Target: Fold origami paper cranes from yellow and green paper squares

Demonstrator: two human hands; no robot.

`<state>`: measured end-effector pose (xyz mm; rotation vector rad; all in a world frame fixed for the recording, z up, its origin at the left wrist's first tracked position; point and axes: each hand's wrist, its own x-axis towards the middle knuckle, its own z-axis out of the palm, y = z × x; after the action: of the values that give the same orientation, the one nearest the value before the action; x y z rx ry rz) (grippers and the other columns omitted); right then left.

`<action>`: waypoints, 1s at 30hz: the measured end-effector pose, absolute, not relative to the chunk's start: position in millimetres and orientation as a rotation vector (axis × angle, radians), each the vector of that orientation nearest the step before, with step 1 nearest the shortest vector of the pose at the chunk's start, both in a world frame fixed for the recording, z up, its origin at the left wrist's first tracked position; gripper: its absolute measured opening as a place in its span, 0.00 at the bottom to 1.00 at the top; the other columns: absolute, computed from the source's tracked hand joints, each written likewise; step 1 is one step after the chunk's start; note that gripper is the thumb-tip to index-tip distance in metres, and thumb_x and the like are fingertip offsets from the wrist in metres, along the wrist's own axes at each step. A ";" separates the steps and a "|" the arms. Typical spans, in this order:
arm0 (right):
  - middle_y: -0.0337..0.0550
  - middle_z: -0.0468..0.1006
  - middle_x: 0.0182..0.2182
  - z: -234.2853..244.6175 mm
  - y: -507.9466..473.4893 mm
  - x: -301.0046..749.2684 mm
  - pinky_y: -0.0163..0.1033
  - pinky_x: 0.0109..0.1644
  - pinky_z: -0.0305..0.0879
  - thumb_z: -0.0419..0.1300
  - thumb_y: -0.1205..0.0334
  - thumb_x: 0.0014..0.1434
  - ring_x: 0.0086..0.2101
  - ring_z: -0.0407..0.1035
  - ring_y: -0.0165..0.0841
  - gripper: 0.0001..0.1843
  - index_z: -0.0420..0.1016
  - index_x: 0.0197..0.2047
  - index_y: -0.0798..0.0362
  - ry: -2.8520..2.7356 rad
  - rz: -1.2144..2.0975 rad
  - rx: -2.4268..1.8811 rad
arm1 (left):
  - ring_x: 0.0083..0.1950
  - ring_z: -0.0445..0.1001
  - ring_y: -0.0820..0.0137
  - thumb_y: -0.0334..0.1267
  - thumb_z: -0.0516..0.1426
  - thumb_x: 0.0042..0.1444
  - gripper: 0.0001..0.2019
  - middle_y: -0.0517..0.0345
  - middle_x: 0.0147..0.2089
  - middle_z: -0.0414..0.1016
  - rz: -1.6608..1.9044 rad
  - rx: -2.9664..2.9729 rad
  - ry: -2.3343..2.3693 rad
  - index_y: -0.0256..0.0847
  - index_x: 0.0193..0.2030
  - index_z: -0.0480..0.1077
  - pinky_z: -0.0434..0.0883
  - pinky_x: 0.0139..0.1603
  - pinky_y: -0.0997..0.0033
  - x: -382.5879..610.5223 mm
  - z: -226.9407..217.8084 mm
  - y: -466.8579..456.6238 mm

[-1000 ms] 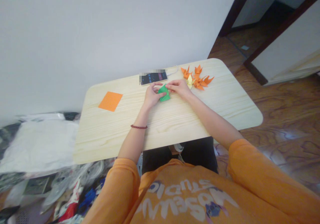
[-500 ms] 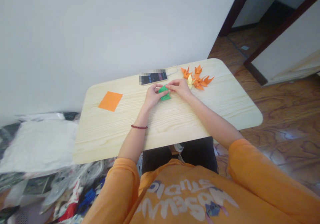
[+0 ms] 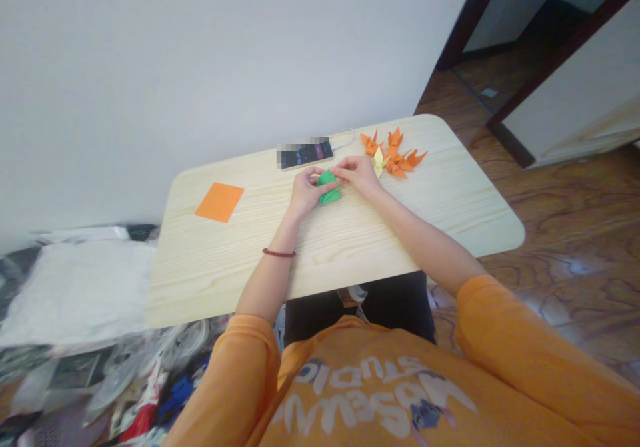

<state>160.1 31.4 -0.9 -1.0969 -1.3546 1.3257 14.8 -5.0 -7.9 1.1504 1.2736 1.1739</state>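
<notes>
The left hand (image 3: pixel 305 192) and right hand (image 3: pixel 357 174) pinch a folded green paper (image 3: pixel 329 189) on the wooden table (image 3: pixel 230 267). If fingers slip, it could spring open or bump the orange paper cranes (image 3: pixel 397 162).

An orange sweatshirt (image 3: pixel 373 394) reads "STUDIO" upside down, larger word unclear.

A: Folded paper (image 3: pixel 328 187)?
B: Green, plain.
A: Paper cranes (image 3: pixel 399 158)?
B: Orange, plus one pale yellow crane (image 3: pixel 379 162).
A: Paper square (image 3: pixel 219 202)?
B: Orange, plain.
A: Table (image 3: pixel 350 254)?
B: Pale wood, streaked grain.
A: Sweatshirt (image 3: pixel 360 394)?
B: Orange, white lettering.
A: Bracelet (image 3: pixel 279 253)?
B: Dark red.
A: Floor (image 3: pixel 565 234)?
B: Brown, swirled grain.
</notes>
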 end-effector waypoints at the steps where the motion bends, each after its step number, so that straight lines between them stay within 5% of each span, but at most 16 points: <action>1: 0.35 0.70 0.16 -1.6 31.6 159.9 0.33 0.24 0.58 0.71 0.48 0.37 0.20 0.61 0.25 0.19 0.71 0.22 0.54 -1.360 1.316 -1.105 | 0.25 0.73 0.75 0.35 0.70 0.33 0.22 0.63 0.26 0.76 1.178 1.159 1.280 0.38 0.35 0.67 0.71 0.28 0.75 15.2 -7.9 -5.0; 9: 0.37 0.71 0.20 -3.2 32.0 159.7 0.35 0.29 0.58 0.67 0.57 0.44 0.23 0.62 0.27 0.12 0.71 0.22 0.54 -1.437 1.193 -1.130 | 0.26 0.71 0.76 0.39 0.69 0.40 0.13 0.60 0.26 0.75 1.187 1.164 1.273 0.35 0.29 0.72 0.69 0.29 0.76 18.6 -4.8 -5.8; 30: 0.37 0.71 0.19 -1.6 29.9 160.4 0.34 0.30 0.59 0.66 0.61 0.45 0.24 0.63 0.27 0.09 0.72 0.22 0.55 -1.448 1.155 -1.060 | 0.21 0.63 0.78 0.41 0.67 0.42 0.13 0.62 0.19 0.68 1.153 1.222 1.261 0.35 0.22 0.71 0.62 0.22 0.77 13.7 -7.1 -4.7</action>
<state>160.4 29.9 -1.6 -1.0604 -1.4476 1.1550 13.7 -4.7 -7.1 1.2220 1.2613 1.1529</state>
